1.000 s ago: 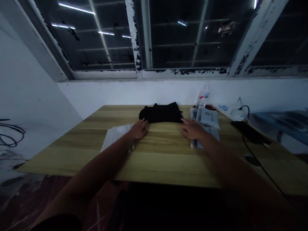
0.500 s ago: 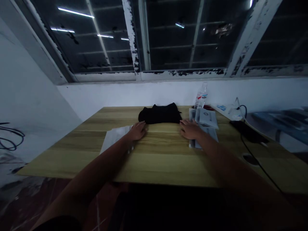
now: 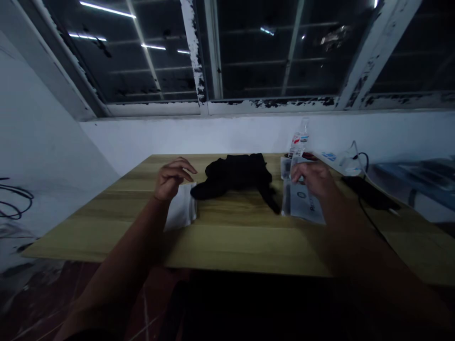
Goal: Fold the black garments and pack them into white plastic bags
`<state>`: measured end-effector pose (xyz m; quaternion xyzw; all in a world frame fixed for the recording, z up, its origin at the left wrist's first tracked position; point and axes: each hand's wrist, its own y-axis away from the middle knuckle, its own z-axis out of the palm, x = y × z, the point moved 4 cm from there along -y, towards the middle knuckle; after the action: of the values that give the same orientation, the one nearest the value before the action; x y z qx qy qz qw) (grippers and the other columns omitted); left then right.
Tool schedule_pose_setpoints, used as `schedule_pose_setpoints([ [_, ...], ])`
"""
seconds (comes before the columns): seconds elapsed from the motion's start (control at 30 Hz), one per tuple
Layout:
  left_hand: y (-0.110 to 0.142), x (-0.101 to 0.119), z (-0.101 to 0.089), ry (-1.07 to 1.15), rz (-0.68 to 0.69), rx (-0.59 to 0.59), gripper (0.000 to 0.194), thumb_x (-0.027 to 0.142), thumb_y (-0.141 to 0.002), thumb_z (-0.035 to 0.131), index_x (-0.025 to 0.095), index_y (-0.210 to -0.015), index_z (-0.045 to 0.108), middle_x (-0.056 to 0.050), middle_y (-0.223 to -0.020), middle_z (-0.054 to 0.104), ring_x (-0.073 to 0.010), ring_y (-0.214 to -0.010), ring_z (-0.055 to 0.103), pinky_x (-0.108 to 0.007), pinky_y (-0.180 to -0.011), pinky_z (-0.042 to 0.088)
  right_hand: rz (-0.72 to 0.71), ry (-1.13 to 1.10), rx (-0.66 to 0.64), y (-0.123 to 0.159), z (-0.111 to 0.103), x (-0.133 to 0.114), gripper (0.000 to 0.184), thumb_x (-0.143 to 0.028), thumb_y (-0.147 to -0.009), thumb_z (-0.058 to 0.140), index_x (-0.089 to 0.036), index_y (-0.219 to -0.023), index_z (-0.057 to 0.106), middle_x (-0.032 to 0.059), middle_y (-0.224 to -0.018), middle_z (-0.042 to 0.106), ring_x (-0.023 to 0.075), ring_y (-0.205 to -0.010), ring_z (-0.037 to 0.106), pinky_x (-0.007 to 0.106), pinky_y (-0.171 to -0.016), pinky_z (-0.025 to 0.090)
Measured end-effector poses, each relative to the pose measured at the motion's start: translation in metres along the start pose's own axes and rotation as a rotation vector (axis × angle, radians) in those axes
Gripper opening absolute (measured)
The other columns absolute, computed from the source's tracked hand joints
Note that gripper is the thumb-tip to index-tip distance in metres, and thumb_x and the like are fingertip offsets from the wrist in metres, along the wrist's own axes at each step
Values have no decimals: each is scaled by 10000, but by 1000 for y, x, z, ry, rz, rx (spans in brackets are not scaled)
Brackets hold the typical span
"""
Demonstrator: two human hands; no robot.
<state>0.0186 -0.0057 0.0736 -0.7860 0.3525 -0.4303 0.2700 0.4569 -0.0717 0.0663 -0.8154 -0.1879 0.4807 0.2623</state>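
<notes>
A black cloth garment [image 3: 238, 173] lies on the wooden table in front of me, with one narrow end spread toward the front left and another toward the front right. My left hand [image 3: 172, 177] is raised to the left of the garment, fingers bent and apart, holding nothing. Below it, a white packet or folded sheet [image 3: 180, 206] lies on the table. To the garment's right, my right hand [image 3: 313, 176] hovers over printed grey-white plastic bags [image 3: 302, 203], its fingers loosely curled and nothing visible between them. Part of the bags is hidden behind this hand.
A clear plastic bottle [image 3: 299, 139] stands against the wall behind the bags. On the right lie a black device [image 3: 369, 193] with a cable and a white object [image 3: 350, 163]. A blue surface [image 3: 419, 180] adjoins the right side. Windows rise above the wall.
Both hands have left the garment's front edge and moved up and outward. Two narrow ends of the garment now spread toward me. The right hand covers the upper printed bag.
</notes>
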Motion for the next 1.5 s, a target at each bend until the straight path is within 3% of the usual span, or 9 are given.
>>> schedule_pose_setpoints([
  [0.1, 4, -15, 5, 61, -106, 50, 393, 507, -857, 512, 224, -675, 715, -88, -778, 722, -232, -777, 682, -395, -739, 572, 41, 70, -56, 4, 9, 4, 622, -713, -938, 450, -217, -616, 645, 29, -582, 604, 179, -557, 567, 324, -572, 483],
  [0.3, 14, -45, 46, -344, -366, -389, 360, 541, -806, 623, 229, -916, 765, -60, -895, 778, -236, -796, 710, -352, -770, 560, -79, 393, -767, 25, 67, 1, 220, -409, -877, 658, -238, -921, 788, 64, -980, 753, 204, -871, 680, 325, -803, 518],
  [0.47, 24, -55, 46, -370, -382, -625, 404, 596, -760, 692, 272, -993, 750, -29, -892, 789, -244, -833, 737, -307, -743, 549, 95, 380, -1015, 38, 67, -5, 191, -375, -872, 653, -274, -820, 807, -7, -739, 762, 160, -627, 664, 262, -577, 469],
  [0.67, 23, -52, 47, -291, -370, -611, 396, 612, -859, 577, 262, -843, 762, -33, -839, 789, -234, -786, 736, -297, -703, 539, 9, 582, -454, 13, 56, 5, 399, -323, -947, 544, -214, -1292, 711, 103, -1191, 771, 260, -1036, 728, 390, -881, 566],
  [0.83, 19, -30, 53, -37, -388, -492, 378, 593, -868, 608, 234, -820, 718, -22, -778, 741, -197, -721, 690, -297, -668, 544, 81, 877, -509, 8, 78, 42, 684, -246, -962, 467, -134, -1623, 329, 175, -1659, 369, 340, -1504, 394, 552, -1216, 330],
  [0.97, 13, -7, 56, 169, -310, -430, 403, 607, -872, 648, 216, -938, 724, -48, -883, 746, -185, -761, 682, -315, -710, 571, 99, 914, -512, 7, 86, 47, 651, -215, -973, 417, -170, -1620, 352, 177, -1591, 479, 357, -1436, 473, 627, -1227, 250],
  [1.23, 10, -16, 51, -106, -231, -348, 399, 599, -863, 650, 210, -895, 731, -32, -799, 737, -155, -652, 637, -280, -652, 562, 39, 928, -367, -4, 81, 29, 351, -214, -944, 499, -195, -1146, 785, 145, -1180, 745, 337, -1187, 625, 598, -1183, 288],
  [1.4, 5, -23, 28, -96, -91, -243, 393, 567, -883, 656, 180, -882, 722, -66, -851, 727, -162, -730, 663, -273, -673, 554, -8, 455, -127, -13, 42, 8, 259, -271, -879, 593, -213, -1031, 794, 97, -1096, 767, 274, -1038, 689, 467, -1011, 506],
  [1.5, 5, -21, 11, 163, -33, -374, 405, 581, -875, 702, 177, -878, 717, -114, -932, 741, -211, -861, 703, -335, -772, 576, 18, 135, -399, -4, 17, -3, 270, -420, -864, 674, -228, -1022, 780, 76, -1079, 760, 259, -1023, 694, 427, -964, 528],
])
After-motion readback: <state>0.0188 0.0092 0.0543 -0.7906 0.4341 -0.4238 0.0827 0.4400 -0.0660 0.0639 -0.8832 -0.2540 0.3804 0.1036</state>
